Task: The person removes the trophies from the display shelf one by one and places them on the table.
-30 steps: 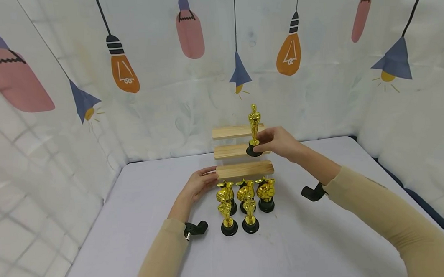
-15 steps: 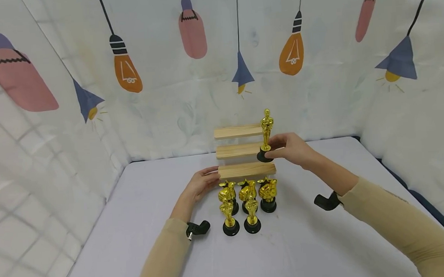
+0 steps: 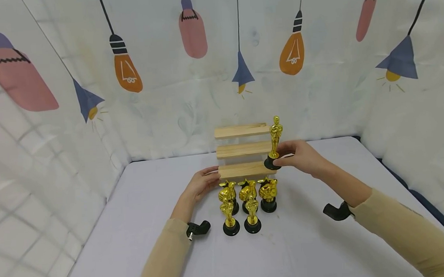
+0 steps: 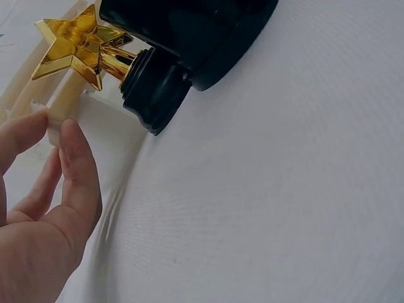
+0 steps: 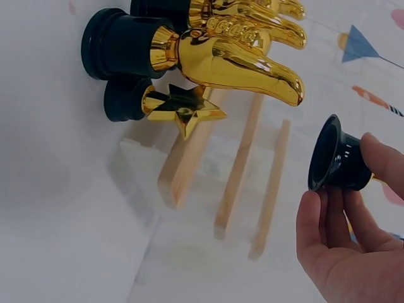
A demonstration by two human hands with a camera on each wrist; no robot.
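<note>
My right hand [image 3: 303, 158] holds a gold figure trophy [image 3: 276, 136] upright by its black base, thumb on one side and fingers on the other. The base [image 5: 344, 161] shows its hollow underside in the right wrist view. It overlaps the right end of the lowest step of a three-step wooden display stand [image 3: 242, 170]. My left hand [image 3: 201, 184] is at the left end of that step, pinching the board's end [image 4: 58, 117] between thumb and finger in the left wrist view. Several gold trophies [image 3: 268, 191] on black bases stand close in front of the stand, partly hiding one another.
A star trophy [image 4: 72, 49] stands near the left hand, beside larger black bases. Thumbs-up-shaped gold trophies [image 5: 240, 63] fill the top of the right wrist view. The white-covered table [image 3: 307, 251] meets a lamp-patterned cloth backdrop [image 3: 160, 116] behind the stand.
The right hand has moved right and downward with the figure trophy, from before the upper steps to the lowest step's right end. The left hand keeps its place on the stand.
</note>
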